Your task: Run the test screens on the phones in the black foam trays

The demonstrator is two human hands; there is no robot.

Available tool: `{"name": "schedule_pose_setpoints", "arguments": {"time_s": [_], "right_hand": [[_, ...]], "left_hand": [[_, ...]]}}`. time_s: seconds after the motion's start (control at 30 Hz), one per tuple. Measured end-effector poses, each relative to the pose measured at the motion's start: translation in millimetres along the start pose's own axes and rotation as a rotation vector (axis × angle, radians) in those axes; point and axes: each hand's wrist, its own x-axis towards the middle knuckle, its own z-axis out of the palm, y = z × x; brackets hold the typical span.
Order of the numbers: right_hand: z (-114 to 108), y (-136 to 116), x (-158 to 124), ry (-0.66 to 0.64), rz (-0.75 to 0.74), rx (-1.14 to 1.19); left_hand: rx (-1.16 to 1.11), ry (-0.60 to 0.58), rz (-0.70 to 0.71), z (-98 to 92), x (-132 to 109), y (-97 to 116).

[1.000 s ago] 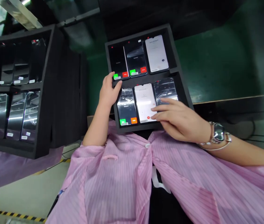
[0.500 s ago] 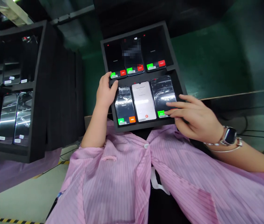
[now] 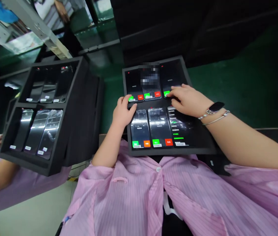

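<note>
A black tray (image 3: 139,151) in front of me holds several smartphones in two rows. My left hand (image 3: 123,112) rests at its left edge, fingers apart, with fingertips by the green button of the upper-left phone (image 3: 134,87). My right hand (image 3: 190,100) reaches over the right side, fingers extended at the green button of the upper-right phone (image 3: 169,79). In the lower row, the left phone (image 3: 140,127) and middle phone (image 3: 158,126) show green and red buttons. The lower-right phone (image 3: 179,131) shows a list with green lines; my right hand partly covers its top.
At left stands another black tray (image 3: 67,108) of dark-screened phones, tilted, in front of further stacked black trays (image 3: 92,114). A co-worker's arm (image 3: 3,175) is behind it. The green work surface (image 3: 227,95) extends right; a metal post (image 3: 40,31) rises at upper left.
My right hand has moved from the lower-right phone up to the upper-right one. The lower-right phone now shows a list; the lower-middle screen turned from white to dark with buttons. The view has shifted.
</note>
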Motion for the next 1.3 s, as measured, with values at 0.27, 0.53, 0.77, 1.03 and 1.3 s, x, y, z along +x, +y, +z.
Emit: {"name": "schedule_pose_setpoints", "arguments": {"time_s": [0.27, 0.53, 0.77, 1.03, 1.3], "right_hand": [[33, -31, 44, -0.018, -0.227, 0.044], [4, -49, 15, 0.402, -0.263, 0.130], [-9, -105, -106, 0.082, -0.469, 0.086], [39, -103, -146, 0.005, -0.427, -0.067], [36, -106, -148, 0.067, -0.413, -0.018]], "left_hand": [[-0.031, 0.026, -0.008, 0.4, 0, -3], [-0.385, 0.078, -0.072, 10.8, -18, -19], [-0.634, -0.283, 0.022, 14.3, -137, -45], [-0.735, -0.226, 0.006, 28.9, -153, -46], [-0.834, -0.145, -0.069, 34.1, -155, -33]]}}
